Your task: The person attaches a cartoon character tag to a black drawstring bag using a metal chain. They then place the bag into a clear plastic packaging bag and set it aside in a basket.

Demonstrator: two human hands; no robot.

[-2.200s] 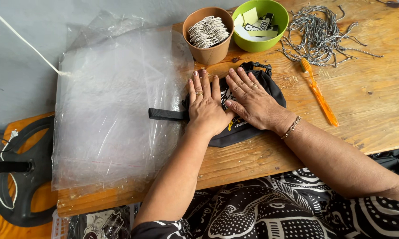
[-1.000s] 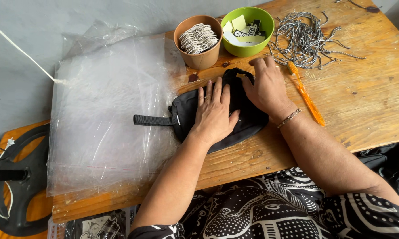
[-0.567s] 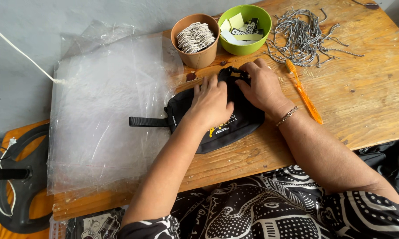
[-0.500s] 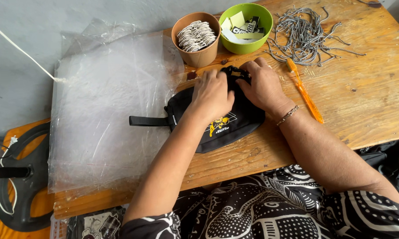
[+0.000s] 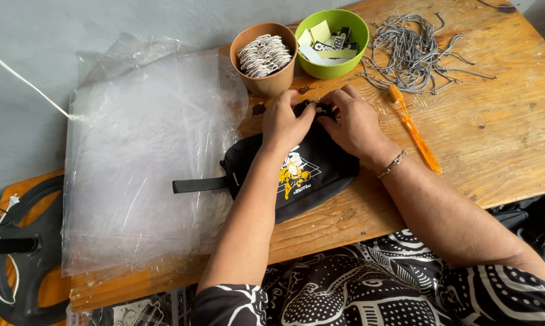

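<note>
While my forearms lie over the front of the wooden table (image 5: 508, 145), my left hand (image 5: 286, 122) and right hand (image 5: 354, 124) meet at the far end of a black waist pouch (image 5: 308, 175) with a yellow-and-white print, fingers curled and pinching the small black cord or buckle (image 5: 324, 109) bunched at its top edge. The pouch lies flat near the table's middle, its short webbing strap (image 5: 201, 185) reaching left onto a stack of clear plastic bags (image 5: 145, 157). I judge it soft, light and limp, likely to fold or slide on the wood, so the firmest hold looks to be at the strap or the stitched top edge, not the slack printed face. Just beyond my knuckles stand a brown paper cup (image 5: 264, 58) of white looped pieces and a green bowl (image 5: 332, 42) of printed tags. Grey cords (image 5: 414, 51) lie heaped to the right, with an orange toothbrush (image 5: 415, 128) near my right wrist.
</note>
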